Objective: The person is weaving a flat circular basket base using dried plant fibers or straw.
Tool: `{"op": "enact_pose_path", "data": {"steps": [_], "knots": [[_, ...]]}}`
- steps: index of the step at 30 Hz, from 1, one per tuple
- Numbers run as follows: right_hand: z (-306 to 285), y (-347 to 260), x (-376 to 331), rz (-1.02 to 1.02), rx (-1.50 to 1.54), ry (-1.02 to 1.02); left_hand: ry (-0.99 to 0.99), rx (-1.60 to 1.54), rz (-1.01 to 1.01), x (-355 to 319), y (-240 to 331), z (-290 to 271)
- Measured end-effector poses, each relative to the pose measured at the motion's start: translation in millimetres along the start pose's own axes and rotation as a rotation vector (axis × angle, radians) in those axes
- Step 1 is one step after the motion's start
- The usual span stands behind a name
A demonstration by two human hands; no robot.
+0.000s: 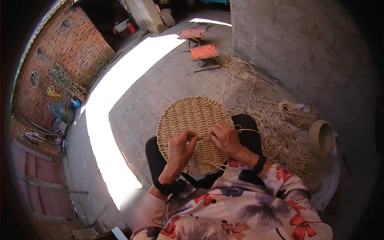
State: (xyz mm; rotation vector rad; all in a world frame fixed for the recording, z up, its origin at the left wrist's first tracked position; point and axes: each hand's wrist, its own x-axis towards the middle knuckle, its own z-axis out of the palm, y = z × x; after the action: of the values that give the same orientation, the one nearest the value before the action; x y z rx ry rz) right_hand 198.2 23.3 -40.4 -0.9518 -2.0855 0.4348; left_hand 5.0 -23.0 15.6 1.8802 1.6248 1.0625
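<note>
A round, tan mat woven from twisted cord [196, 114] rests across my lap, over dark trousers. Above its near half, my left hand [182, 149] is closed, thumb and forefinger pinched together. Whatever sits in that pinch is too small to make out. My right hand [227, 139] is also closed, a short gap away on the mat's right half, fingertips bent down to the weave. A thin cord [249, 129] curves out beside its knuckles toward the right, and the fingers seem to grip it. More loose strands [210, 163] trail over the mat's near edge.
To my right lies a big tangled heap of cord [280, 140], with a tan ring-shaped roll [321, 136] beside it. Two low stools with red woven seats [203, 52] stand ahead. A concrete wall [304, 44] rises at right, a brick wall [60, 52] at left.
</note>
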Motion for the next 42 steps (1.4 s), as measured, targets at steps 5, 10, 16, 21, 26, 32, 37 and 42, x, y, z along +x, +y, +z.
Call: {"op": "enact_pose_path", "data": {"steps": [5, 10, 16, 21, 26, 32, 37, 42], "knots": [[1, -1, -3, -0.004, -0.042, 0.000, 0.000, 0.122, 0.131, 0, 8, 3], [-16, 0, -13, -0.122, -0.126, 0.018, -0.025, 0.116, 0.159, 1, 7, 15], [-44, 6, -29, -0.105, -0.308, -0.019, -0.070, 0.196, 0.204, 5, 9, 29], [-40, 12, -27, -0.165, -0.328, 0.003, -0.103, 0.210, 0.288, 8, 4, 41], [-40, 14, -24, -0.208, -0.336, -0.006, -0.140, 0.250, 0.262, 7, 3, 47], [-43, 9, -22, -0.260, -0.378, -0.041, -0.076, 0.279, 0.186, 0, 7, 56], [-43, 6, -31, -0.153, -0.061, -0.073, -0.115, 0.257, 0.173, -5, 10, 59], [-40, 11, -19, -0.107, -0.033, -0.106, -0.228, 0.181, 0.206, -4, 9, 51]]}}
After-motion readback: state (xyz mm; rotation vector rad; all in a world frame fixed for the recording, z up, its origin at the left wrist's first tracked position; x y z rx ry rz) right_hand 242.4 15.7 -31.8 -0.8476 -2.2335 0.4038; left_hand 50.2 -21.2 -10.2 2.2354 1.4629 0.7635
